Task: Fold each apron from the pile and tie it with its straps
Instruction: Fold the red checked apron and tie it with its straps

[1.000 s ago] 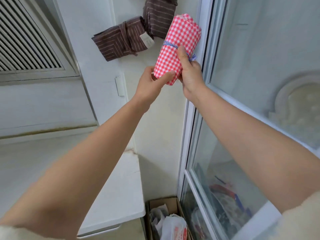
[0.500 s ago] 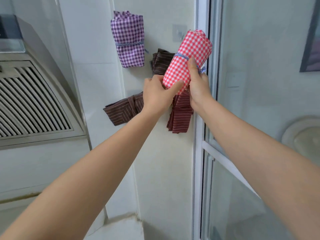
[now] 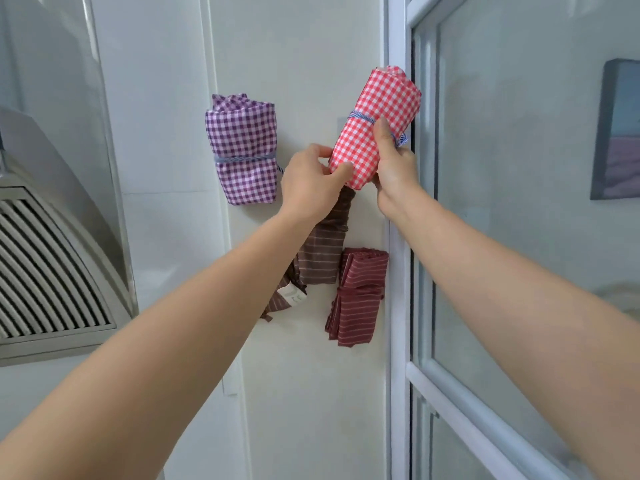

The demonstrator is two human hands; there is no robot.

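Note:
A rolled red-and-white checked apron (image 3: 375,123), tied round its middle with a blue-white strap, is held up against the white wall. My left hand (image 3: 311,181) pinches its lower end between thumb and fingers. My right hand (image 3: 394,164) grips the roll from the right, thumb pressed near the strap. On the wall hang a tied purple checked apron (image 3: 244,150), a brown striped apron (image 3: 320,251) partly hidden behind my left arm, and a dark red striped apron (image 3: 358,296).
A white-framed glass door (image 3: 398,306) stands right beside the red roll. A metal range hood (image 3: 52,265) juts out at the left. Behind the glass a framed picture (image 3: 618,129) hangs on a far wall.
My view has tilted upward, so the hung aprons sit lower in the frame. Both hands keep their hold on the red roll, raised against the wall.

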